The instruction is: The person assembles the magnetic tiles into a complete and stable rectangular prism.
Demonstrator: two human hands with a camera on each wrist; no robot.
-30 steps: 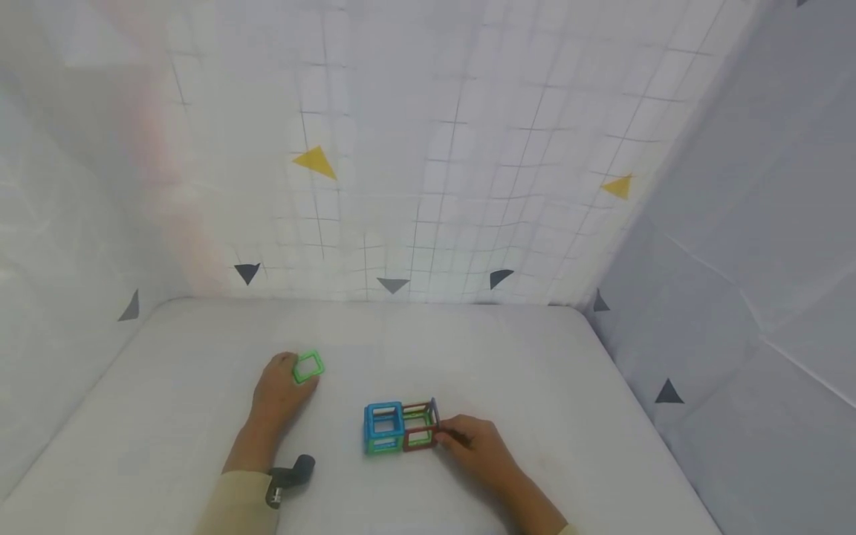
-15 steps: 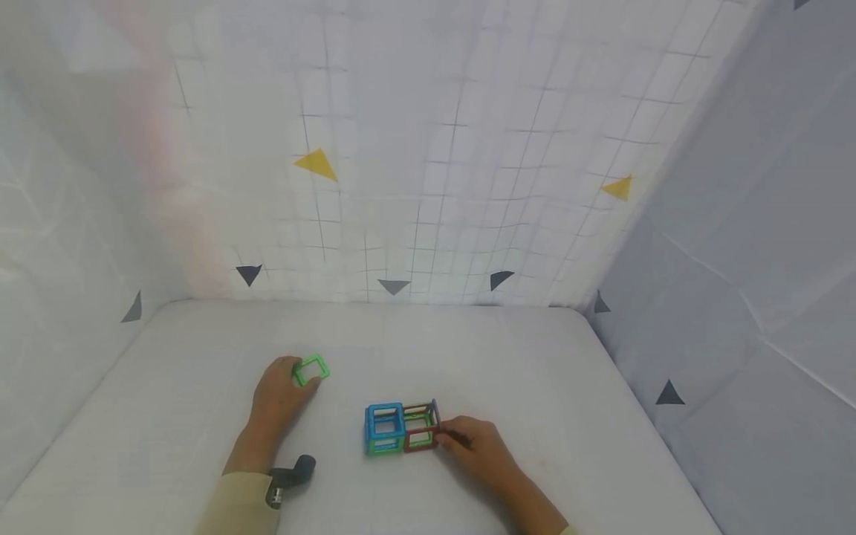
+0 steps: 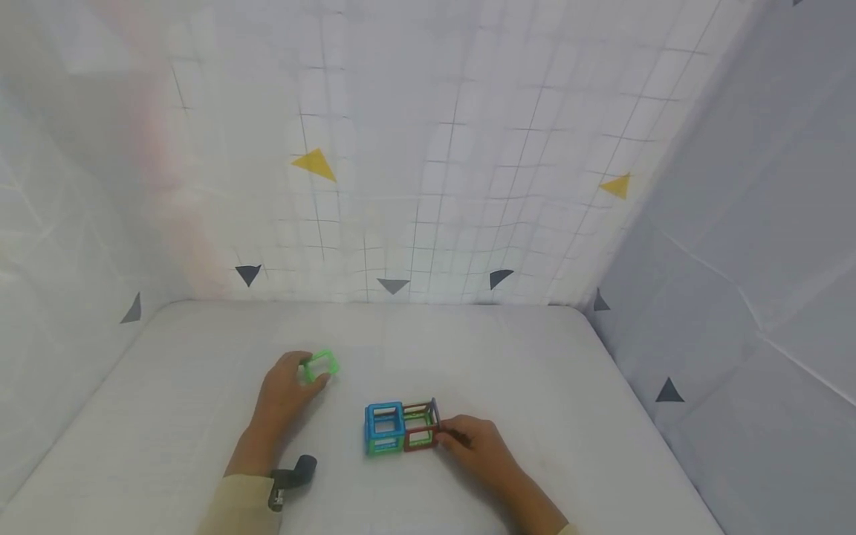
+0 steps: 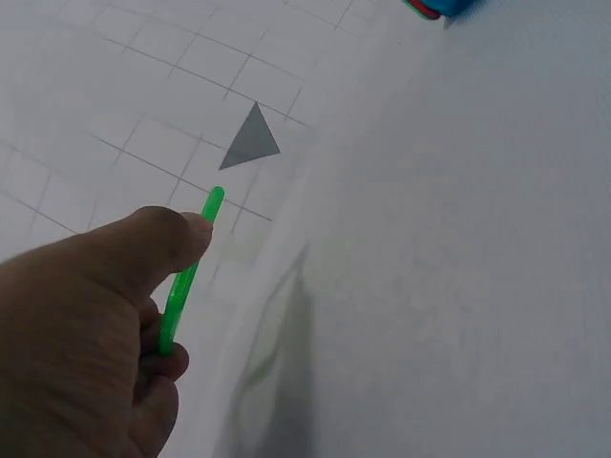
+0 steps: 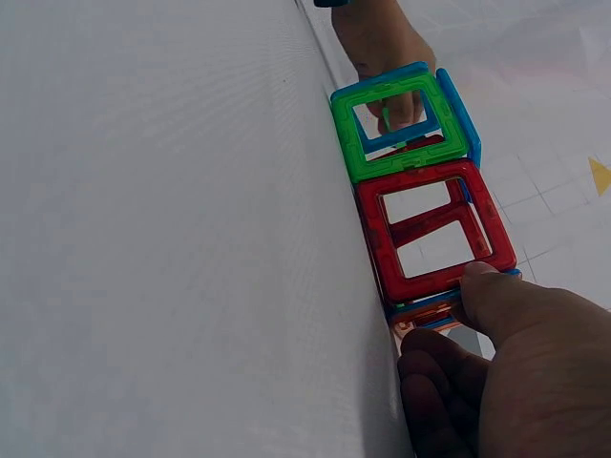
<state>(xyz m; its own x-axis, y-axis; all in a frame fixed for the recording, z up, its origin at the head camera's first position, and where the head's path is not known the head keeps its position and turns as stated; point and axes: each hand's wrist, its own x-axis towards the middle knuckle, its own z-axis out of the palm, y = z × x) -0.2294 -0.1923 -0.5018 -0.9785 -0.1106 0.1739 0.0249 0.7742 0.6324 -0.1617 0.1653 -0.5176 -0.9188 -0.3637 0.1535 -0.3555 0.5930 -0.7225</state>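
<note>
My left hand (image 3: 284, 394) pinches a green square magnetic tile (image 4: 183, 296) between thumb and fingers, raised over the left part of the table. The tile is seen nearly edge-on in the left wrist view. At the table's middle stands a block of two joined open cubes built from magnetic tiles, with a blue top frame (image 3: 385, 436) on the left cube. In the right wrist view its side shows a green tile (image 5: 353, 143) beside a red tile (image 5: 377, 234). My right hand (image 3: 478, 449) grips the red cube's right end, thumb at the red tile's corner.
The white table (image 3: 535, 371) meets a grid-marked back sheet (image 3: 381, 223) with yellow and dark triangles. A grey side sheet (image 3: 756, 297) rises on the right. A dark strap with a camera (image 3: 294, 473) sits on the left wrist.
My left hand has shifted slightly to the right with the green tile, which has tilted a little. The right hand and the joined cubes stay in place.
</note>
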